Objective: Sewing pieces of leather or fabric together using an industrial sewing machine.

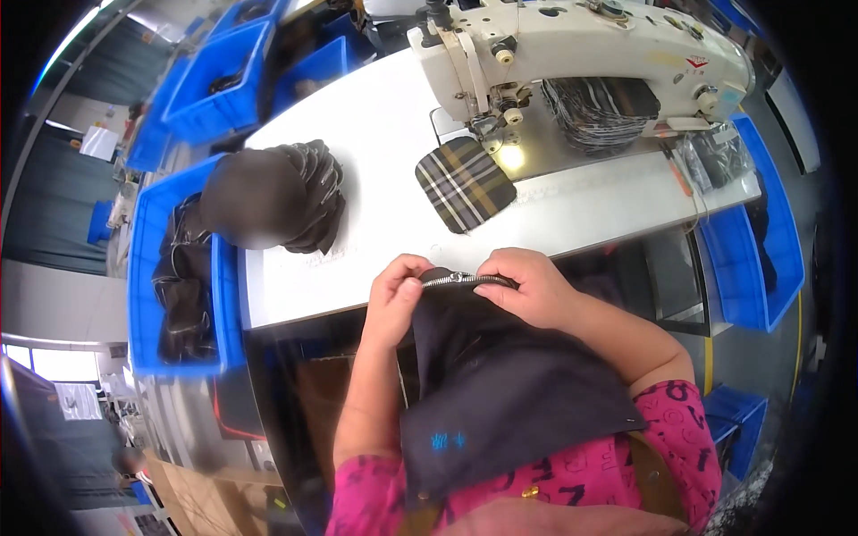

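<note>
Close in front of my body, at the near edge of the table, a zipper [456,279] with metal teeth and dark tape is stretched between my hands. My left hand [393,297] pinches its left end between thumb and fingers. The right end is gripped by my right hand [529,286], thumb on top. A metal slider sits near the middle of the teeth. Below it a dark apron [518,402] covers my lap; whether the zipper tape joins other cloth is hard to tell. Just beyond my hands lies a plaid fabric piece [465,185] with rounded corners, touched by neither hand.
A white sewing machine [608,40] stands at the far right, its lamp lit. Under its arm sits a stack of plaid pieces [599,112]. Dark fabric pieces [268,196] are heaped on the table's left. Blue bins [228,313] flank the table. An orange-handled tool [677,172] lies right.
</note>
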### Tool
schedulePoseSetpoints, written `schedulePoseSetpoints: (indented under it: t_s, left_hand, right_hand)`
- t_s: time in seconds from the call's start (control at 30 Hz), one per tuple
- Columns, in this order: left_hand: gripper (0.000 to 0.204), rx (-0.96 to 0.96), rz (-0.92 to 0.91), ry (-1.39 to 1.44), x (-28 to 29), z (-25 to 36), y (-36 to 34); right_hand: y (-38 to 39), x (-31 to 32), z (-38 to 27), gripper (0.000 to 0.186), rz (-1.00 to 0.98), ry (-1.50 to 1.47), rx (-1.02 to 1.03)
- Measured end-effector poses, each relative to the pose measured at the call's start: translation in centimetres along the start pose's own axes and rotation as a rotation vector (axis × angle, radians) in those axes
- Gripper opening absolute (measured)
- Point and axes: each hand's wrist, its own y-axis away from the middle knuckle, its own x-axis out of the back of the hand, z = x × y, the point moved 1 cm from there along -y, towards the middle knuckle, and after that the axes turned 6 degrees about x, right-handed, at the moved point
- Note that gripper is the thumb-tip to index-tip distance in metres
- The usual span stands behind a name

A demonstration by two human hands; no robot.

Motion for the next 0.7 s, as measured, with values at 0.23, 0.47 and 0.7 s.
schedulePoseSetpoints:
  t_s: [0.23,0.47,0.7]
  left_hand:
    - [0.014,0.099,-0.145,-0.086,-2.5,1.6,0.0]
    - [0.016,-0.018,-0.154,-0.414,-3.8,2.8,0.1]
    - [0.015,0.096,-0.14,-0.21,-3.2,2.0,0.4]
  right_hand:
    - [0.1,-0.5,-0.4,0.022,-0.002,-0.332,-0.175]
    - [-0.5,-0.1,0.4,0.026,-0.133,-0.49,-0.311]
    - [0.3,0.4,1.4,0.014,-0.162,-0.713,-0.403]
